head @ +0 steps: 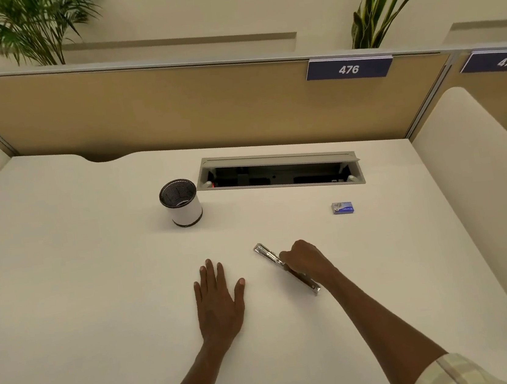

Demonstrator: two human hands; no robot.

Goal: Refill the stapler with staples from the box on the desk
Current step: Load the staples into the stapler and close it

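Note:
A slim metal stapler [268, 255] lies diagonally on the white desk [96, 275], its shiny front end pointing up and left. My right hand [308, 260] is curled over its middle, fingers closed on it. The rear end of the stapler sticks out below my wrist. My left hand [219, 298] rests flat on the desk to the left, fingers spread, holding nothing. A small blue staple box [342, 207] sits closed on the desk, farther back and to the right of my right hand.
A white pen cup [182, 203] with a dark mesh inside stands at the back left. An open cable hatch [278, 172] is set into the desk behind it. A tan partition [171, 106] with number plates closes the far edge; padded dividers flank both sides.

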